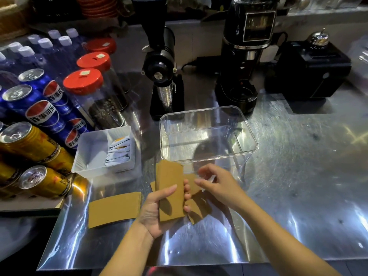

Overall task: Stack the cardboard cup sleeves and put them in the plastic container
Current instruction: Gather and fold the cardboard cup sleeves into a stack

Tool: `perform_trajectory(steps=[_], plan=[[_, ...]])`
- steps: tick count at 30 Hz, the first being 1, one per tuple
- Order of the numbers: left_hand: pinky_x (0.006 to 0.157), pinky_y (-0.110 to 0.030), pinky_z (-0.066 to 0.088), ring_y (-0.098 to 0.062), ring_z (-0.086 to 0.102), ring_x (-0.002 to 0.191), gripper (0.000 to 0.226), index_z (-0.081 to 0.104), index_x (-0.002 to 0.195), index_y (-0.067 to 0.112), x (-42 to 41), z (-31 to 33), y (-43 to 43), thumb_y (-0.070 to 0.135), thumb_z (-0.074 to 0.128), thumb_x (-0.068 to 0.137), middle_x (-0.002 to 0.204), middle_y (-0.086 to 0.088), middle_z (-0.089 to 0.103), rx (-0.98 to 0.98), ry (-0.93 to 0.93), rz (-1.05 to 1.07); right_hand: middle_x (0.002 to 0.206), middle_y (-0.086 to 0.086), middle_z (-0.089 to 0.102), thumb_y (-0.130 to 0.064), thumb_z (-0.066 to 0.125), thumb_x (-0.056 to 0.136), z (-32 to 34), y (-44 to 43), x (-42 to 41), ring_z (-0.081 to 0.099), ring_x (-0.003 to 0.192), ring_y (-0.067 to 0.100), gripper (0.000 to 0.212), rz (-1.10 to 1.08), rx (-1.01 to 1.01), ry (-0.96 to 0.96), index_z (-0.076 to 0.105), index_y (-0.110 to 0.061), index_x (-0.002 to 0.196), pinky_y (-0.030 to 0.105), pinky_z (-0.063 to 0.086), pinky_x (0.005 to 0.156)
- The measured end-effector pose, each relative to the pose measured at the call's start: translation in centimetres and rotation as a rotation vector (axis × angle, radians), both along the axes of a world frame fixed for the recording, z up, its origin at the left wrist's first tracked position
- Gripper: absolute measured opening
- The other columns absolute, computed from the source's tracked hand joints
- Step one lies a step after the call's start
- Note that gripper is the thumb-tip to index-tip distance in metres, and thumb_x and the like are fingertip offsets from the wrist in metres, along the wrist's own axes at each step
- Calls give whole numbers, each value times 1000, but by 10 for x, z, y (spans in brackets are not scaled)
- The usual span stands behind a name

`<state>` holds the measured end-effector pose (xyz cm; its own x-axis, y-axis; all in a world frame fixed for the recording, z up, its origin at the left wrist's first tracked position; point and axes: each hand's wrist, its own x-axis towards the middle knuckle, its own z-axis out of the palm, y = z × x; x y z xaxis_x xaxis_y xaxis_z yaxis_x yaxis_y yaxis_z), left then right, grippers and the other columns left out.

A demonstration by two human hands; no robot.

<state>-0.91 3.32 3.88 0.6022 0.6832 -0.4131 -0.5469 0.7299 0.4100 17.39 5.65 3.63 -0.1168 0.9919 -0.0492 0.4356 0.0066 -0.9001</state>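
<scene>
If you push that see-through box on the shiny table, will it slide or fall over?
The plastic container would probably slide easily: it looks empty and thin-walled, so likely light, and the metal counter looks smooth. It is wide and low with a flat bottom, so tipping seems unlikely. Its clear walls may flex a little if squeezed.

R hand (216, 186) blurred; hides sleeves (198, 208).

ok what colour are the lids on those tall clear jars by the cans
Red, each with a small pale sticker on top: see the jar lids, clearest in the head view.
</scene>
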Motion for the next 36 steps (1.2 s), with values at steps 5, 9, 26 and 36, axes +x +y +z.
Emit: perform_trajectory(steps=[5,9,26,36], plan=[[62,-33,52,-18,58,67,52,63,104,2,-21,-1,2,12,82,57,83,-8,62,38,-6,132,124,5,54,-36,67,76,-20,3,-8,45,116,21,50,220,30,-398,52,-17,120,34,34,95],[67,-34,54,-18,61,71,49,65,103,4,-26,-3,-1,12,81,58,84,-8,64,29,-14,172,147,-3,33,-43,69,70,-26,9,-16,22,136,15,75,374,-13,-545,34,-26,135,39,16,107],[66,-36,57,-22,66,73,60,66,102,4,-24,-8,-5,11,87,47,87,-11,69,-72,83,162,67,0,53,-8,66,79,20,30,4,50,67,15,17,293,-324,93,53,-14,70,20,41,58],[81,-40,55,-30,65,103,65,62,117,3,-13,-5,-12,37,80,64,116,-21,66,9,-85,-29,67,-3,66,-4,67,77,33,14,-24,59,63,10,14,227,-233,468,58,-15,75,19,46,58]])
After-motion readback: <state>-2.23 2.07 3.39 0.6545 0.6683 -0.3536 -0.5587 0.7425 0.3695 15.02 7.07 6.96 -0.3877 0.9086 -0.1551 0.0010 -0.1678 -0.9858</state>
